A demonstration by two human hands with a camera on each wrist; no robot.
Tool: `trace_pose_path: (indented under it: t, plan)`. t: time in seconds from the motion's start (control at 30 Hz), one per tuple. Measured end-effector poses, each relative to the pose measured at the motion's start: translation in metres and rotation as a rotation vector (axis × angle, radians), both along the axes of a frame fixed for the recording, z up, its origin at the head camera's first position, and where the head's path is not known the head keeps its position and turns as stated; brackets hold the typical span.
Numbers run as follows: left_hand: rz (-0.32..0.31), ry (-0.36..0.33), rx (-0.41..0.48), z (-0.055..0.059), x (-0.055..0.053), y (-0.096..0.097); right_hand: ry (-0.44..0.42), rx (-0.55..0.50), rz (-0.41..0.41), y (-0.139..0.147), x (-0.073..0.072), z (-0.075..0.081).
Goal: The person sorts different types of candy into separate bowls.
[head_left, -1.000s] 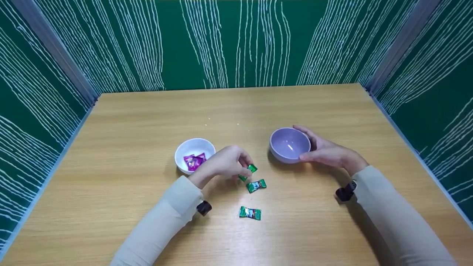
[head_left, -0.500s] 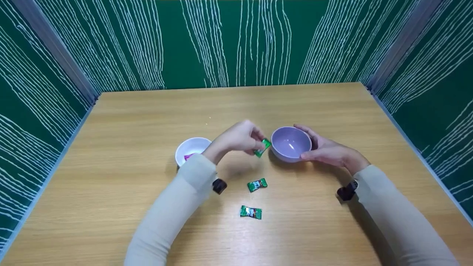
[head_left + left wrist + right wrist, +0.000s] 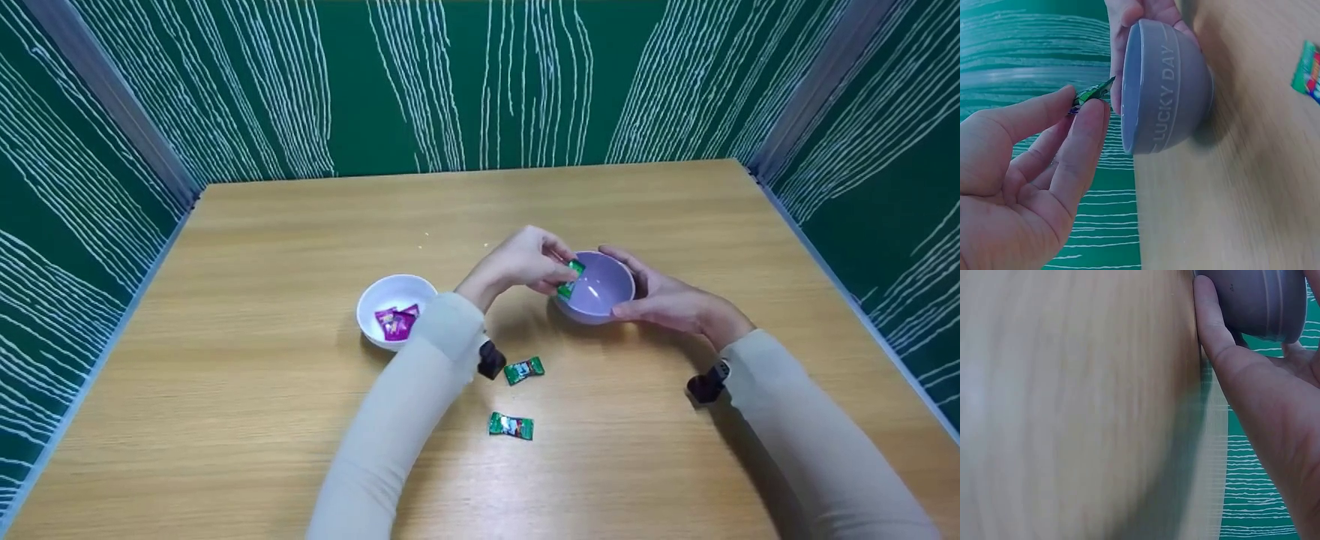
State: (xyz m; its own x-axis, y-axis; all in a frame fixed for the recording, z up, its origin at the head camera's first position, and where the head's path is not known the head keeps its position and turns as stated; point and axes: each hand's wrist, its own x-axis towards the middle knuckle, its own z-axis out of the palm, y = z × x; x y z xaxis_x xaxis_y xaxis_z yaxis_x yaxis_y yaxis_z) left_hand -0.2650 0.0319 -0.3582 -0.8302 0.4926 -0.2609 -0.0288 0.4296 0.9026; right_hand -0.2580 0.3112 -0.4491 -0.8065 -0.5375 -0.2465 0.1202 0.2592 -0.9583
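Between thumb and fingertips, my left hand (image 3: 526, 261) pinches a green-wrapped candy (image 3: 571, 279) at the left rim of the purple bowl (image 3: 606, 289). The left wrist view shows that candy (image 3: 1093, 93) just short of the rim, level with the bowl's opening, and "LUCKY DAY" lettering on the bowl's side (image 3: 1167, 95). My right hand (image 3: 667, 298) holds the bowl from the right, thumb at the near side and fingers round the far side. In the right wrist view its fingers lie along the bowl's wall (image 3: 1258, 304).
Two more green-wrapped candies, one (image 3: 524, 370) nearer the bowl and one (image 3: 511, 426) closer to me, lie on the wooden table (image 3: 225, 420). A white bowl (image 3: 367, 315) with several purple-wrapped candies (image 3: 397, 322) stands left, beside my left forearm. Green walls (image 3: 390, 90) enclose the table.
My left hand has lifted a green-wrapped candy from the table and carried it right and away from me to the purple bowl's rim. The right hand keeps its hold on the bowl.
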Motion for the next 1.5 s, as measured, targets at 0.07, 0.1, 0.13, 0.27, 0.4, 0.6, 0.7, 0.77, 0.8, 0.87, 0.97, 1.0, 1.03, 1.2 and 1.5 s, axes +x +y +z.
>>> trace_pose_path:
  t: [0.07, 0.1, 0.13, 0.27, 0.4, 0.6, 0.7, 0.77, 0.8, 0.87, 0.97, 1.0, 1.03, 1.2, 1.5]
  plan:
    - [0.031, -0.023, 0.004, -0.002, -0.003, 0.005, 0.015, 0.015, 0.008, 0.001, 0.0, 0.0]
    - [0.047, -0.035, 0.008, -0.003, -0.004, 0.007, 0.016, 0.014, 0.014, 0.001, 0.0, 0.0]
    - [0.062, -0.046, 0.012, -0.004, -0.006, 0.009, 0.016, 0.014, 0.018, 0.001, -0.001, 0.0]
    - [0.102, -0.068, 0.016, -0.008, -0.008, 0.017, 0.003, 0.003, 0.03, 0.002, -0.001, 0.0]
    - [0.117, -0.072, -0.009, -0.011, -0.008, 0.023, -0.018, -0.008, 0.02, 0.001, -0.001, 0.001]
    - [0.107, -0.076, -0.014, -0.013, -0.008, 0.025, -0.026, 0.003, -0.008, 0.0, 0.0, 0.001]
    - [0.1, -0.084, -0.006, -0.013, -0.008, 0.024, -0.014, 0.014, -0.012, 0.0, 0.001, 0.001]
    - [0.098, -0.093, -0.003, -0.013, -0.008, 0.023, -0.01, 0.017, -0.01, 0.0, 0.001, 0.001]
    - [0.097, -0.097, -0.001, -0.013, -0.008, 0.022, -0.01, 0.017, -0.01, 0.0, 0.001, 0.001]
    - [0.091, -0.101, -0.002, -0.013, -0.007, 0.019, -0.01, 0.012, -0.007, 0.0, 0.0, 0.001]
    - [0.07, -0.108, 0.001, -0.013, -0.007, 0.015, -0.011, 0.011, -0.001, -0.001, -0.001, 0.001]
    - [0.063, -0.112, 0.001, -0.013, -0.006, 0.013, -0.009, 0.01, 0.002, -0.001, -0.001, 0.001]
    - [0.056, -0.115, -0.001, -0.013, -0.006, 0.011, -0.009, 0.008, 0.004, -0.001, -0.002, 0.001]
    - [0.02, -0.118, -0.012, -0.014, -0.002, 0.0, -0.033, -0.04, 0.013, -0.001, -0.002, 0.001]
    - [-0.167, -0.166, -0.104, -0.023, 0.014, -0.023, -0.017, -0.032, 0.007, -0.001, -0.002, 0.0]
